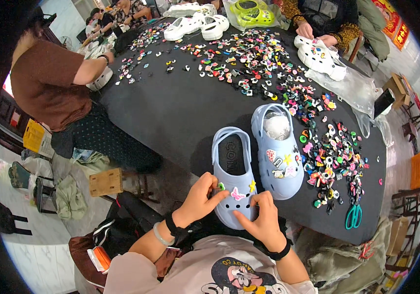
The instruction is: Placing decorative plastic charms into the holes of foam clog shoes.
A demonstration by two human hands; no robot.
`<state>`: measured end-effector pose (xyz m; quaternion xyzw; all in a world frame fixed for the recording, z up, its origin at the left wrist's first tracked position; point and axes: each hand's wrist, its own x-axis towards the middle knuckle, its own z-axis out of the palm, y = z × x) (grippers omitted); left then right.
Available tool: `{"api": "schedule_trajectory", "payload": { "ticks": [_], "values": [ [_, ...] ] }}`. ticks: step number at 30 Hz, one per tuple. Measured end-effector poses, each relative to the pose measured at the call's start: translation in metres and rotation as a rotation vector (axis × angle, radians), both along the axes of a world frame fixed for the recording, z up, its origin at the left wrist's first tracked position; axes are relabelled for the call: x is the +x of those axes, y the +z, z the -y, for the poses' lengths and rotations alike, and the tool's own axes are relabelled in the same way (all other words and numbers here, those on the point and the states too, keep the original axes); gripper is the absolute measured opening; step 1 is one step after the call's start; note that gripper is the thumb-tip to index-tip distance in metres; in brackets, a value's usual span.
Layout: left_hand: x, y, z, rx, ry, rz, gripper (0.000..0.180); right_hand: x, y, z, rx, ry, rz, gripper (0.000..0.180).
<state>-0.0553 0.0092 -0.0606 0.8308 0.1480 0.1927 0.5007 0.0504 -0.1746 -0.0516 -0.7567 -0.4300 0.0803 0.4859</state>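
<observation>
Two light blue clogs lie side by side on the black table (171,108). My left hand (201,196) grips the toe side of the near clog (233,171), pinching a small green charm at a hole. My right hand (264,218) presses its fingertips on the same clog's toe, beside a pink butterfly charm and a yellow star charm. The second clog (278,152) sits just right, stuffed with white paper and carrying several charms.
A heap of colourful small charms (332,161) spreads right of the clogs and across the far table. Teal scissors (353,216) lie at the right edge. White clogs (320,56) and lime clogs (251,13) are handled by other people. A wooden stool (106,182) stands left.
</observation>
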Motion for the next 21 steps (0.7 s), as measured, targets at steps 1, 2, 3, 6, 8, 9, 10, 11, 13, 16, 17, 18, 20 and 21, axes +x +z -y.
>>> {"api": "schedule_trajectory", "payload": {
  "ticks": [1,2,3,6,8,9,10,11,13,16,17,18,20,21],
  "values": [
    [-0.001,-0.004,0.0,0.106,-0.002,0.013,0.026,0.0,-0.001,0.001,-0.008,0.004,-0.012,0.045],
    [0.0,-0.007,0.0,0.211,-0.005,0.027,0.023,0.0,-0.003,0.001,-0.011,0.001,-0.017,0.045],
    [0.001,-0.007,0.0,0.208,-0.008,0.021,0.023,0.001,-0.004,0.0,-0.007,0.005,-0.021,0.045],
    [0.006,-0.003,0.001,0.485,0.002,0.097,0.017,0.002,-0.002,0.001,-0.001,0.004,-0.006,0.044],
    [0.009,-0.002,-0.001,0.519,-0.003,0.092,0.014,0.004,-0.002,0.0,0.009,-0.006,0.023,0.043],
    [0.01,-0.004,-0.004,0.517,-0.011,0.093,0.014,0.005,-0.003,0.001,0.021,-0.004,0.026,0.043],
    [0.009,-0.008,-0.009,0.486,-0.049,0.119,0.012,0.005,-0.005,0.0,0.037,0.004,0.029,0.042],
    [0.008,-0.011,-0.014,0.455,-0.088,0.146,0.011,0.005,-0.006,0.0,0.038,0.002,0.027,0.042],
    [0.008,-0.012,-0.019,0.451,-0.114,0.134,0.01,0.005,-0.006,-0.001,0.031,0.02,0.03,0.042],
    [0.008,-0.015,-0.022,0.428,-0.132,0.16,0.008,0.005,-0.004,-0.002,0.028,0.012,0.026,0.042],
    [0.008,-0.017,-0.023,0.41,-0.127,0.198,0.007,0.005,-0.004,-0.001,0.03,0.013,0.029,0.042],
    [0.008,-0.017,-0.023,0.412,-0.124,0.2,0.007,0.005,-0.005,-0.001,0.028,0.004,0.028,0.042],
    [0.007,-0.015,-0.022,0.071,0.05,0.011,0.01,0.003,-0.004,0.0,0.03,-0.003,0.032,0.042],
    [0.007,-0.019,-0.022,0.027,0.06,0.025,0.015,0.001,-0.003,0.001,0.022,-0.005,0.007,0.044]
  ]
}}
